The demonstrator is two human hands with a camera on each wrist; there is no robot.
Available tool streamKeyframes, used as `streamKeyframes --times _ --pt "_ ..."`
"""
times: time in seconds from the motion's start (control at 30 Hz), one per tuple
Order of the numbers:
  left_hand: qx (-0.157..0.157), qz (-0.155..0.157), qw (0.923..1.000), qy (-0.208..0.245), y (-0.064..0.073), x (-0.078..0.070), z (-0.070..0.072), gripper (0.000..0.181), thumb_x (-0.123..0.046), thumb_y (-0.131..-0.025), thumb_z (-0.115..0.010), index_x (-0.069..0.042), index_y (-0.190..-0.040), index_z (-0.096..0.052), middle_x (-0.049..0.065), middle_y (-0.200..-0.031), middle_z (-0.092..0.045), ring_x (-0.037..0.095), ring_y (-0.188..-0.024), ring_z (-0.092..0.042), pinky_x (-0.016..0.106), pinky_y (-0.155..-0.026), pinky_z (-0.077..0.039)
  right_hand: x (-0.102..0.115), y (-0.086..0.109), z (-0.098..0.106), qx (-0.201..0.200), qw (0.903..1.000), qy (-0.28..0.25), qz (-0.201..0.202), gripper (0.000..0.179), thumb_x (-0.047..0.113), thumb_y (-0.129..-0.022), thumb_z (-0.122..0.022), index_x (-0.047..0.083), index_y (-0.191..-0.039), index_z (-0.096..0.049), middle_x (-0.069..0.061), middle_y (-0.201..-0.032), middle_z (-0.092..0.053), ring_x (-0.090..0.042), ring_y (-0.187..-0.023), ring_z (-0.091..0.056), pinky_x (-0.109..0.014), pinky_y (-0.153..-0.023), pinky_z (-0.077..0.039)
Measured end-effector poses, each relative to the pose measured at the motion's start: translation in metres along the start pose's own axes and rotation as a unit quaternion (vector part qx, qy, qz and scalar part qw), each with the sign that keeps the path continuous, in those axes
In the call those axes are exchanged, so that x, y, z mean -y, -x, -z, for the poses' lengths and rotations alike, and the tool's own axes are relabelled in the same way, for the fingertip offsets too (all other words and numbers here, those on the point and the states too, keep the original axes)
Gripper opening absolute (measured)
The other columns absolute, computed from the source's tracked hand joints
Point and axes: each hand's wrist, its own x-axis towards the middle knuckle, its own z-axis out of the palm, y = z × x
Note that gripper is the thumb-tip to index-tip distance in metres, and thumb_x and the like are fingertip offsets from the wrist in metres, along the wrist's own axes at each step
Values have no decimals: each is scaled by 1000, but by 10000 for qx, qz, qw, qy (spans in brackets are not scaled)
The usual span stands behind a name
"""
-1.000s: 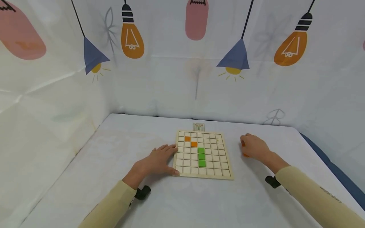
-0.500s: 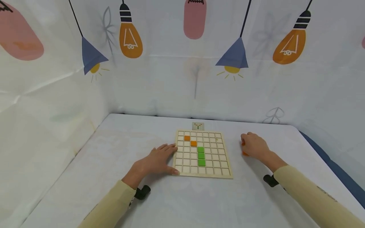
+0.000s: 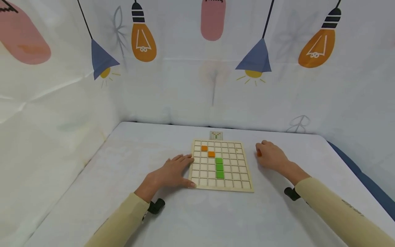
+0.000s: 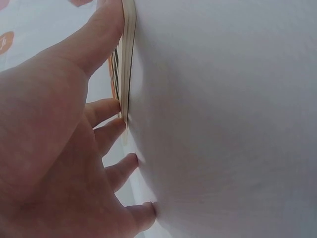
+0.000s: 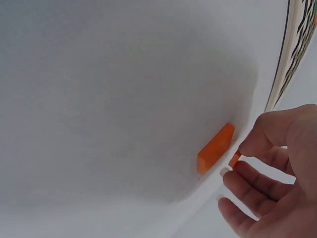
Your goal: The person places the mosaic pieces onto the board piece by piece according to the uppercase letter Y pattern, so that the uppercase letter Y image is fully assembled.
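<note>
In the head view a pale wooden grid board (image 3: 236,179) lies on the table, with two orange tiles (image 3: 204,148) set diagonally and a column of three green tiles (image 3: 219,167). My left hand (image 3: 172,172) rests at the board's left side, fingers spread, thumb at the near left corner. To the right of the board, my right hand (image 3: 271,157) pinches a small orange tile (image 5: 235,159) between thumb and fingers. Another orange tile (image 5: 216,148) sits on the table close to those fingertips; the head view does not show it.
A small pattern card (image 3: 216,135) lies just beyond the board's far edge. The white table (image 3: 129,144) meets a printed cloth backdrop (image 3: 179,92) at the back and left. Dark blue fabric (image 3: 364,181) shows past the table's right edge.
My right hand has shifted slightly left, toward the board. An orange piece seen under it before is now hidden in the head view. My left hand stays put.
</note>
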Motion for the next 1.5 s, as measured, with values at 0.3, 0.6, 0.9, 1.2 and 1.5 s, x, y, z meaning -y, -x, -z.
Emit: streamKeyframes --times 0.3,0.6,0.9,1.2,1.5 --pt "44 59 10000 21 -2 -2 -1 98 -62 -78 -75 -19 -156 -33 -2 -166 -25 29 -155 -19 66 -119 -20 15 -7 4 -249 9980 -150 570 12 4 -89 -67 9 -82 -58 -4 -77 -52 -17 -67 -45 -28 -59 -38" --pt "3 66 10000 1 -1 -2 2 99 -62 -78 -75 -19 -156 -32 -3 -166 -24 29 -155 -18 65 -120 -19 32 -21 7 -104 9981 -303 529 9 4 -88 -66 11 -88 -60 -4 -82 -54 -18 -72 -47 -29 -62 -42" --pt "28 45 10000 39 1 -2 2 98 -60 -79 -76 -20 -157 -32 -3 -166 -24 28 -155 -17 65 -120 -18 49 -32 4 74 9976 -393 562 12 1 -86 -66 11 -91 -62 -4 -87 -57 -19 -78 -51 -32 -67 -47" --pt "12 37 10000 41 0 -2 2 98 -60 -79 -76 -20 -156 -32 -3 -166 -24 28 -155 -17 65 -120 -18 58 -39 -2 122 9972 -379 640 13 2 -86 -66 11 -95 -64 -4 -89 -58 -19 -79 -52 -34 -71 -50" --pt "1 22 10000 30 0 -2 1 98 -61 -79 -75 -20 -157 -32 -3 -166 -24 28 -155 -17 65 -120 -18 61 -45 -10 249 9968 -420 636 18 -1 -84 -65 14 -94 -63 -1 -90 -56 -19 -81 -50 -31 -71 -46"
